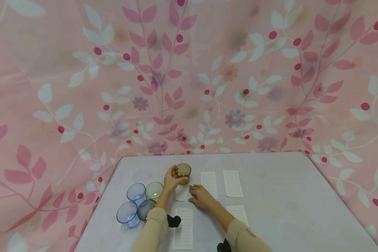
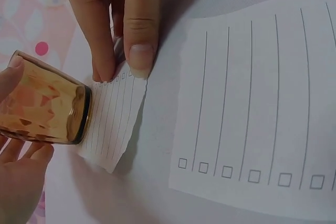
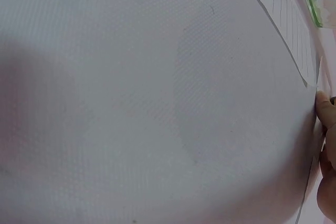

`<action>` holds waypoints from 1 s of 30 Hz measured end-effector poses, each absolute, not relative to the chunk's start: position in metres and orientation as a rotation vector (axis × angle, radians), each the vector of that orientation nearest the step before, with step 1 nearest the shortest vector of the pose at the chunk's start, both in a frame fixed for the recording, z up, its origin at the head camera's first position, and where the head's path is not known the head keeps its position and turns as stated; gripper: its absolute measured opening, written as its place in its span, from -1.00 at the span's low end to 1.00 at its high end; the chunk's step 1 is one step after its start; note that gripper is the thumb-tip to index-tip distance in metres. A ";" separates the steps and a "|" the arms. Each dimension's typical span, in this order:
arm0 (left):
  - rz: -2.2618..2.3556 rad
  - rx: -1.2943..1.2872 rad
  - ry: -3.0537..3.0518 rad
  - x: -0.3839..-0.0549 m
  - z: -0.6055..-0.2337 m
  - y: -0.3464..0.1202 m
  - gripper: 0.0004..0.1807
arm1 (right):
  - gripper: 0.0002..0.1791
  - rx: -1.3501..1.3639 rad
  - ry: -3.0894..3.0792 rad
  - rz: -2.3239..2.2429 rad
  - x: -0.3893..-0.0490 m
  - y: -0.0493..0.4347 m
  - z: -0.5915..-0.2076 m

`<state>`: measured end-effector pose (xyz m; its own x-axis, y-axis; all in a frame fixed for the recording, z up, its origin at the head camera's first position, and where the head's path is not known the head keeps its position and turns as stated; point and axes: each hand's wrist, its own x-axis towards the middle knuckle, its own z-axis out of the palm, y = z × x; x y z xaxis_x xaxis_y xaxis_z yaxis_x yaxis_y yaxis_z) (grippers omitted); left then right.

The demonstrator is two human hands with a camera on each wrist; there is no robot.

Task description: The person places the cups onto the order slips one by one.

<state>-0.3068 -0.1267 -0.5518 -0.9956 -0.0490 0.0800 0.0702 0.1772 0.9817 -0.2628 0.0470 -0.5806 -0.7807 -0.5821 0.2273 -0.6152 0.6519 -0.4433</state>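
Note:
My left hand (image 1: 170, 182) grips an amber drinking glass (image 1: 184, 170) by its side, at the far part of the table. In the left wrist view the glass (image 2: 50, 100) lies tilted across the picture, its dark-rimmed base right at a lined paper slip (image 2: 113, 124). That slip (image 1: 181, 194) lies below the glass in the head view. My right hand (image 1: 203, 197) pinches the slip's edge between thumb (image 2: 140, 51) and fingers. Only part of the right hand (image 3: 328, 145) shows at the right wrist view's edge.
Left of my left forearm stand two blue glasses (image 1: 127, 213), a green glass (image 1: 154, 190) and a dark grey-blue glass (image 1: 146, 210). More lined slips (image 1: 209, 183) lie on the white table (image 1: 286, 203), some right of my hands, one between my forearms (image 1: 183, 231). A flowered pink cloth (image 1: 189, 87) hangs behind.

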 end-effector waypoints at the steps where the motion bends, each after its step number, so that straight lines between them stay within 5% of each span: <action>1: -1.975 -0.018 -2.332 -0.307 -0.553 -0.127 -0.13 | -0.53 1.009 -2.795 0.794 -0.263 0.047 -0.581; 30: -2.008 -0.150 -2.383 -0.301 -0.547 -0.131 -0.15 | -0.43 0.941 -2.848 0.704 -0.263 0.042 -0.581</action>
